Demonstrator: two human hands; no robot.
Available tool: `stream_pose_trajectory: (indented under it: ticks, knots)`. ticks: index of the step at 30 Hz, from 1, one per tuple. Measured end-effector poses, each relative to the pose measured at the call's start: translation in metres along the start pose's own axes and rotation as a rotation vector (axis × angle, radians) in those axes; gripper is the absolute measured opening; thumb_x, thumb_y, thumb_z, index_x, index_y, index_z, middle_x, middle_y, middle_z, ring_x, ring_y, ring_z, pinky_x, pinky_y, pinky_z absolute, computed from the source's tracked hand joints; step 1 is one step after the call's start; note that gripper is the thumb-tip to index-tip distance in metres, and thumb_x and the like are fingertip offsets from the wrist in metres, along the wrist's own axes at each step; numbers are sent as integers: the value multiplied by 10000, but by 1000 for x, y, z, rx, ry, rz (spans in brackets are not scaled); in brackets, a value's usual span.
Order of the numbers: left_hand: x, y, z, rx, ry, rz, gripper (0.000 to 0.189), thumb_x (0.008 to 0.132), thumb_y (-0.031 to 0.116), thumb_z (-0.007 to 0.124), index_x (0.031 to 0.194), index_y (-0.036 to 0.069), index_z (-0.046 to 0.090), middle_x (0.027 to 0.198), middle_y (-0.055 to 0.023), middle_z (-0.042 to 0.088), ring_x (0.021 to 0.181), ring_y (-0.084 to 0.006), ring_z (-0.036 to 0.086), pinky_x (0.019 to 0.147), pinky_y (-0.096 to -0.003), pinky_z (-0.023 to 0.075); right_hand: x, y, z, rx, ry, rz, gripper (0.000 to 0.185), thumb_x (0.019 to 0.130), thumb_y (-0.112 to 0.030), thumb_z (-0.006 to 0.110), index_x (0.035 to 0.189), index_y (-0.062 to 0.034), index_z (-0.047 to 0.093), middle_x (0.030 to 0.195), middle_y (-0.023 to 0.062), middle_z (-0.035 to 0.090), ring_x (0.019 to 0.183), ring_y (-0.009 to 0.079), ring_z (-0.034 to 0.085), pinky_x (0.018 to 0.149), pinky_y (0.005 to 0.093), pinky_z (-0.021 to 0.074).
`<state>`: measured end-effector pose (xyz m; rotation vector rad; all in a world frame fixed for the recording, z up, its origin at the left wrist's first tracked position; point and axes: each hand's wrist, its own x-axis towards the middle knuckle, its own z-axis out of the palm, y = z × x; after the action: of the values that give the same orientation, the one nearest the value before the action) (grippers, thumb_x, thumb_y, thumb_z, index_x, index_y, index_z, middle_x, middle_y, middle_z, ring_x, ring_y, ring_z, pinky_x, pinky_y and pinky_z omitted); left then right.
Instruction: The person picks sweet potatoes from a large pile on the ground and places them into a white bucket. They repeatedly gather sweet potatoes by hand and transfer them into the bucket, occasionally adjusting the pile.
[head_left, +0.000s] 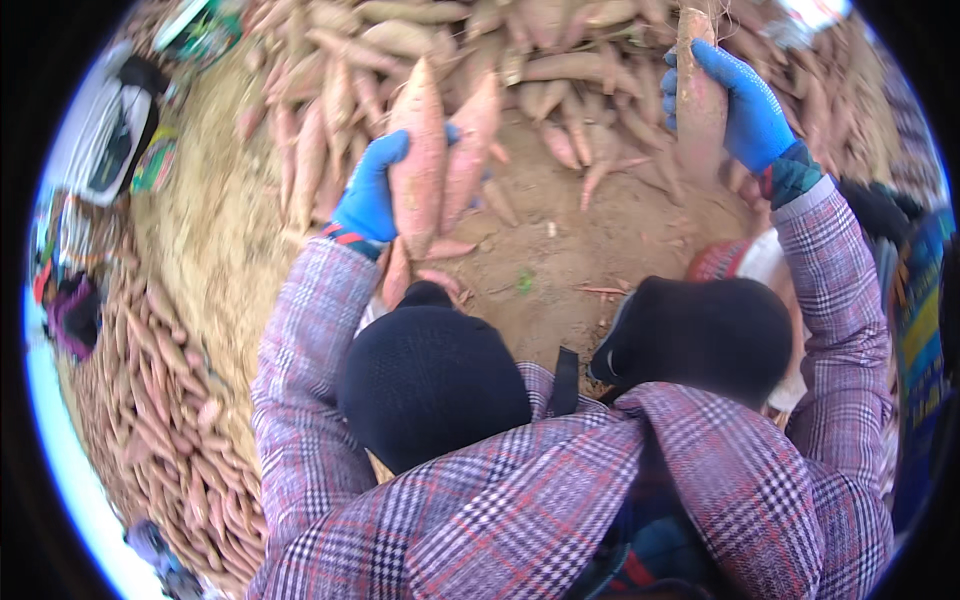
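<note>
In a blue knitted glove, my left hand (373, 184) grips two pink sweet potatoes side by side. The nearer sweet potato (418, 157) lies under my thumb, and the second sweet potato (472, 154) tilts to its right with blue fingertips showing beside it. My right hand (739, 105), gloved the same way, is shut around a long sweet potato (697, 112) held upright at the upper right. Thin roots trail from its top end. Beyond both hands spreads a heap of sweet potatoes (577, 67). A few small ones lie on the soil below my left hand.
Bare soil (555, 240) lies between my knees and the heap. A red-and-white sack (724, 259) sits by my right knee (697, 337). Another long pile of sweet potatoes (172, 420) runs down the left, with a person (71, 311) at its far side. A vehicle (112, 135) stands at upper left.
</note>
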<state>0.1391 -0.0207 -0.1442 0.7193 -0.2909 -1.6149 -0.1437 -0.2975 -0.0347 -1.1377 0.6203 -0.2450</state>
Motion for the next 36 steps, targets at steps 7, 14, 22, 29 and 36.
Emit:
stream_pose_trajectory:
  ticks: [7,14,22,29,36]
  knots:
    - [63,31,87,219,-74,-76,685,893,475,541,1367,-10,448,1319,-199,537,1214,-364,535,998,-486,471,-170,25,-68,320,266,-481,468,929,-396,591,1177,-1,550,1002,147,658,882,277,663,818,405,546]
    - [106,3,199,224,-238,-126,698,892,522,533,1358,7,455,1362,-221,475,1258,-414,472,1057,-533,401,-256,107,-77,572,518,-414,459,933,-371,552,1151,33,542,913,167,641,754,301,627,693,402,525]
    - [128,-110,328,411,-435,-335,756,908,584,485,1374,-10,450,1358,-219,507,1232,-340,522,1052,-470,436,-311,173,-42,653,369,-107,430,916,-344,588,1079,54,576,880,172,663,709,265,665,653,384,574]
    - [151,-298,465,427,-787,-646,593,915,397,649,1320,-5,486,1189,-161,588,1038,-263,604,893,-366,528,-330,203,-21,682,496,48,394,904,-344,611,1059,18,624,888,135,675,685,228,656,603,329,543]
    - [167,-265,413,545,-867,-494,473,996,326,535,1382,60,474,1266,-206,575,1110,-326,608,951,-425,509,-345,211,-43,744,451,-63,427,888,-348,629,1106,15,577,920,178,655,745,289,658,640,408,558]
